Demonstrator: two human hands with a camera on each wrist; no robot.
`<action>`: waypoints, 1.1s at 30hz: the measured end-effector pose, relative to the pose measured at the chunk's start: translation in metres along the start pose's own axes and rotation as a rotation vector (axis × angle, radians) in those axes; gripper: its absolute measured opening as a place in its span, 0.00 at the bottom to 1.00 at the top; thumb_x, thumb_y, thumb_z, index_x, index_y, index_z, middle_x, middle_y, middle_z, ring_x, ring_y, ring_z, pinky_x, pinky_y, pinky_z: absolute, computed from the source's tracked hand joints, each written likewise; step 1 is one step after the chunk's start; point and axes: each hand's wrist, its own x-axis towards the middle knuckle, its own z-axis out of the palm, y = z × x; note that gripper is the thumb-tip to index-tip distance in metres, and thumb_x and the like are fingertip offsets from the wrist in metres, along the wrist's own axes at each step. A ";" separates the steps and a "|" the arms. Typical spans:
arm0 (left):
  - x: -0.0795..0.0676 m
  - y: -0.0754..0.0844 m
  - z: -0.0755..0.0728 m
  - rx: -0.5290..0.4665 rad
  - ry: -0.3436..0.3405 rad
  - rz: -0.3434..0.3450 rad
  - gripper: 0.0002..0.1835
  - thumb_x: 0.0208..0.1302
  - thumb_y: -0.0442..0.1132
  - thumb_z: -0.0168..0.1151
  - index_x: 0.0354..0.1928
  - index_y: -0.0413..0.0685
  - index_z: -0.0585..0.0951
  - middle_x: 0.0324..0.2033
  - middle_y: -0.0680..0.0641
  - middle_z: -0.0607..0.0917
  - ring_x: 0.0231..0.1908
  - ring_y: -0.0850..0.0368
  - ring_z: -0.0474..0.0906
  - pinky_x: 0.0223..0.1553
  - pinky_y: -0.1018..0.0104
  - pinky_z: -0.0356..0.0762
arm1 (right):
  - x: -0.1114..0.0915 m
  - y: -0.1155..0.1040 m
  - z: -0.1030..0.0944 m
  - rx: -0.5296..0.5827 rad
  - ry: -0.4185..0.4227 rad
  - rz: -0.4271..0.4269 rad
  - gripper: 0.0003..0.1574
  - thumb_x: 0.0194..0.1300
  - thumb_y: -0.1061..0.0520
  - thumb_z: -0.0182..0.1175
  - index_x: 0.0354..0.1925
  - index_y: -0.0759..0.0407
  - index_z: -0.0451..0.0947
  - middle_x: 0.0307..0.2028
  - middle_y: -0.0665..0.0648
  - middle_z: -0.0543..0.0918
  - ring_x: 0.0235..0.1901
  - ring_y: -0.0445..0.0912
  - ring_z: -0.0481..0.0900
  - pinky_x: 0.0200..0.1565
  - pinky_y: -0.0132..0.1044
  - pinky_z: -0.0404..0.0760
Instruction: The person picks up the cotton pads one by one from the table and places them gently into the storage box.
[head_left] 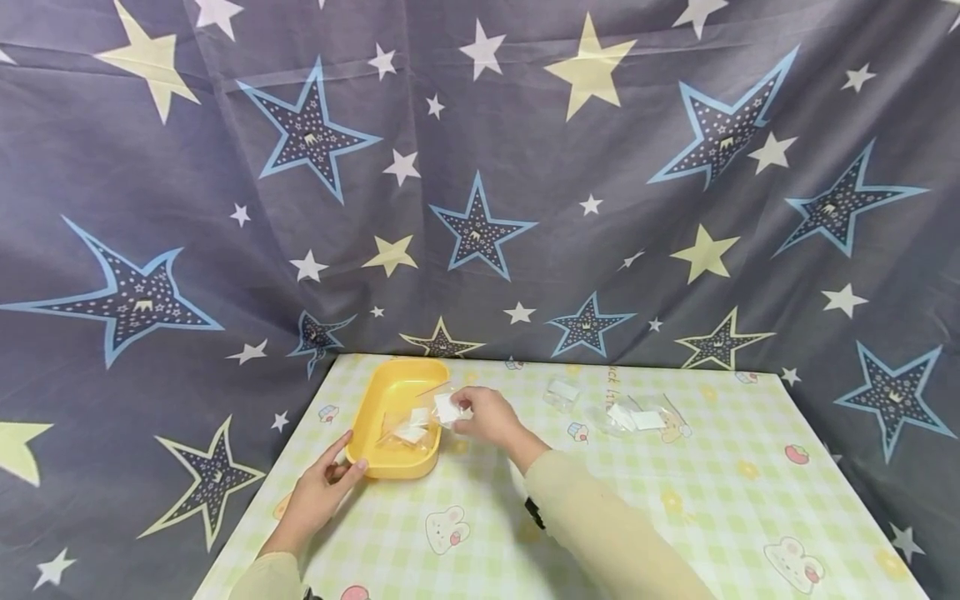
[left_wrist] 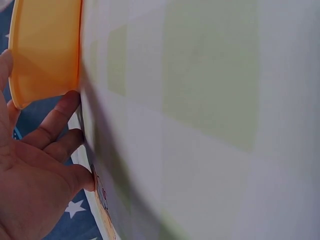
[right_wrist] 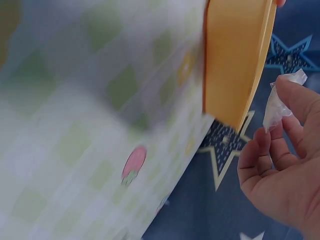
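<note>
A yellow tray (head_left: 367,408) with raised sides stands at the table's left. Inside it lie clear plastic packets (head_left: 410,433) with white pieces in them. My left hand (head_left: 318,498) is at the tray's near-left corner, thumb and fingertips touching its rim; the left wrist view shows loosely extended fingers (left_wrist: 52,122) against the tray's outer wall (left_wrist: 45,55). Between thumb and fingers, my right hand (head_left: 487,415) pinches a small clear packet with a white piece (head_left: 447,408), over the tray's right rim. That crinkled packet (right_wrist: 275,107) appears above rim height in the right wrist view.
To the right of the right hand lies a clear packet (head_left: 561,394); more clear packets with white pieces (head_left: 636,417) lie farther right. A green-and-white checked cloth (head_left: 600,533) covers the table. Behind hangs a dark curtain (head_left: 525,125) printed with stars.
</note>
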 end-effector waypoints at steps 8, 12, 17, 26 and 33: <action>0.000 0.000 0.001 -0.013 -0.007 -0.011 0.44 0.73 0.68 0.62 0.85 0.69 0.60 0.59 0.41 0.87 0.60 0.48 0.80 0.64 0.48 0.76 | 0.003 -0.029 0.027 -0.058 -0.032 0.014 0.27 0.63 0.53 0.78 0.60 0.52 0.86 0.50 0.52 0.90 0.51 0.47 0.86 0.56 0.40 0.83; 0.001 0.000 0.002 -0.012 -0.001 -0.009 0.43 0.73 0.67 0.63 0.85 0.70 0.61 0.57 0.42 0.88 0.57 0.51 0.80 0.64 0.48 0.76 | 0.004 -0.038 0.036 -0.074 -0.037 0.013 0.29 0.65 0.50 0.77 0.63 0.51 0.85 0.54 0.52 0.90 0.54 0.48 0.86 0.56 0.41 0.84; 0.003 0.001 0.003 -0.006 0.002 -0.012 0.43 0.73 0.67 0.64 0.84 0.69 0.61 0.52 0.44 0.87 0.51 0.54 0.79 0.61 0.51 0.76 | 0.003 -0.043 0.040 -0.065 -0.049 0.020 0.33 0.65 0.50 0.78 0.66 0.50 0.83 0.59 0.53 0.89 0.60 0.51 0.84 0.61 0.45 0.83; 0.001 0.002 0.000 -0.014 -0.012 -0.019 0.43 0.73 0.67 0.63 0.85 0.69 0.61 0.57 0.42 0.87 0.56 0.51 0.80 0.64 0.47 0.76 | 0.000 -0.037 0.042 -0.072 -0.039 0.025 0.29 0.64 0.50 0.78 0.63 0.50 0.85 0.58 0.53 0.88 0.60 0.51 0.84 0.61 0.45 0.82; 0.000 0.001 0.001 -0.021 -0.008 -0.022 0.43 0.74 0.66 0.63 0.85 0.68 0.60 0.57 0.41 0.88 0.56 0.50 0.80 0.65 0.46 0.75 | -0.001 -0.032 0.040 -0.091 -0.025 0.007 0.28 0.65 0.49 0.77 0.61 0.51 0.86 0.58 0.54 0.88 0.57 0.50 0.85 0.60 0.43 0.83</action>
